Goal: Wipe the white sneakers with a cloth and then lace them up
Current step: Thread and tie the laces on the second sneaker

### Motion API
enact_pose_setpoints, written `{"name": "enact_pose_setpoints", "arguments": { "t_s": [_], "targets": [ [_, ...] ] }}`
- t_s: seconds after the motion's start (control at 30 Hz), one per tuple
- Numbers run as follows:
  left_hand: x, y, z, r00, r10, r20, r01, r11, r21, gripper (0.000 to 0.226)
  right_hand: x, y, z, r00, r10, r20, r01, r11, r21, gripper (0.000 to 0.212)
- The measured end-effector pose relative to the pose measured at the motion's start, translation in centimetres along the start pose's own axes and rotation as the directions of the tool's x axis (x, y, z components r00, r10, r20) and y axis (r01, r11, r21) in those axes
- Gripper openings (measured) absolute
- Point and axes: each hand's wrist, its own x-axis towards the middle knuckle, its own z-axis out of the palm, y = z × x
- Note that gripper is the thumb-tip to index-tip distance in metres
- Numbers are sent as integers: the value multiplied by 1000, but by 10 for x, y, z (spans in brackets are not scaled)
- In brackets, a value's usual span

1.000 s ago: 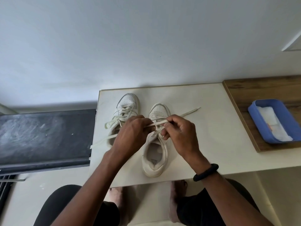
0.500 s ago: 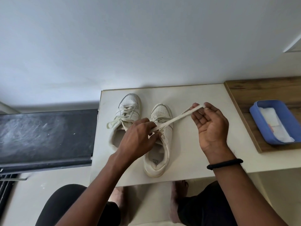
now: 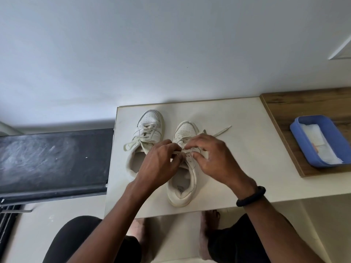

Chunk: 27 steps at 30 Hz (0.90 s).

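Over right sneaker, pinches lace with left hand and right hand; leaves tail slanting away rightward, nearer right hand.

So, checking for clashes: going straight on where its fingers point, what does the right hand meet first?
The right hand would likely meet the left hand first, pinching the lace; depth unclear.
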Motion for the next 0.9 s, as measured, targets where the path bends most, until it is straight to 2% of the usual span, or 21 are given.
{"name": "enact_pose_setpoints", "arguments": {
  "t_s": [0.13,0.2,0.27,0.3,0.4,0.47,0.53,0.63,0.73,0.9],
  "targets": [
    [0,-3,0,1000,5,5,-5,1000,-14,14,2,1,13,999,-31,28,33,995,-95,37],
    [0,-4,1,1000,14,8,-13,1000,-14,14,4,6,13,998,-16,59,22,995,-93,30],
    [0,-5,1,1000,15,0,-15,1000,-21,14,6,11,12,998,33,57,-26,992,-121,14],
    [-1,-5,1,1000,14,-2,-14,1000,-26,14,6,13,12,998,64,20,-60,984,-165,9],
    [-1,-3,2,1000,-3,-13,3,1000,-26,15,6,14,9,973,175,-151,-211,941,-264,13],
    [-1,-2,3,999,-28,-21,27,999,-30,15,4,15,7,955,193,-226,-258,914,-314,8],
    [-2,0,5,998,-50,-23,49,998,-25,15,3,13,2,955,171,-243,-251,903,-349,22],
    [-3,1,7,998,-56,-36,55,998,-7,17,4,0,0,983,46,-175,-83,974,-209,35],
    [-3,1,9,997,-50,-54,50,999,4,16,3,-8,11,997,-40,-63,34,994,-106,24],
    [-5,2,12,993,-77,-87,78,997,2,17,4,-5,21,997,17,-71,-22,997,-74,9]
  ]
}}
